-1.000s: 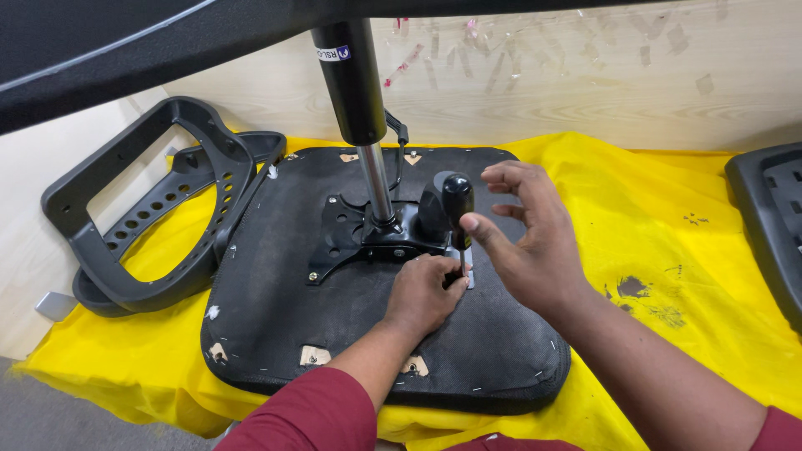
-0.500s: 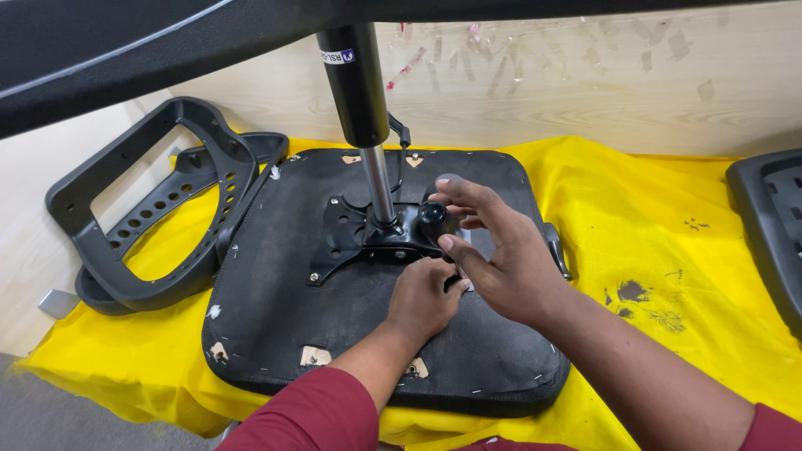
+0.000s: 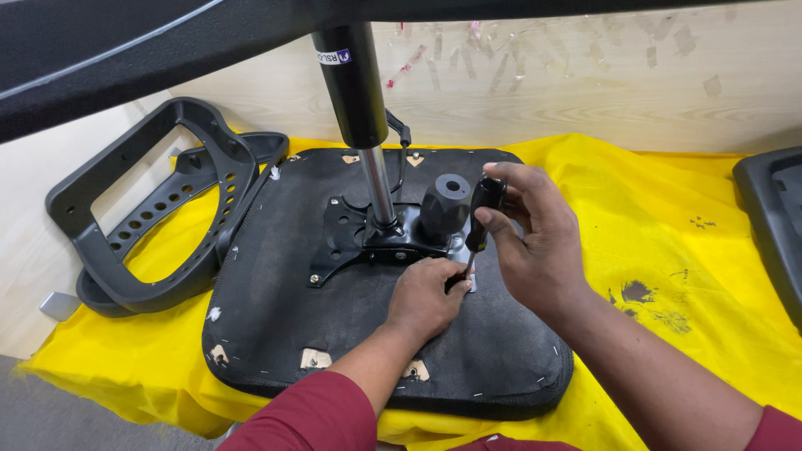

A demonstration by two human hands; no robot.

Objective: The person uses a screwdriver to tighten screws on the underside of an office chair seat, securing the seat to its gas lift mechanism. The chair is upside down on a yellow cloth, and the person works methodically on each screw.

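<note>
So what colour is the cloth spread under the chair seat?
Bright yellow cloth, with a few dark smudges, clearest in the head view.

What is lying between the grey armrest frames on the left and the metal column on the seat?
In the head view, only the seat's black underside lies between the armrest frames and the column.

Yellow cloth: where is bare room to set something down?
Free: the yellow cloth between the seat base and the dark part at right, bar small stains. Crowded: around the mounting plate, where the left hand and the right hand with its screwdriver work.
</note>
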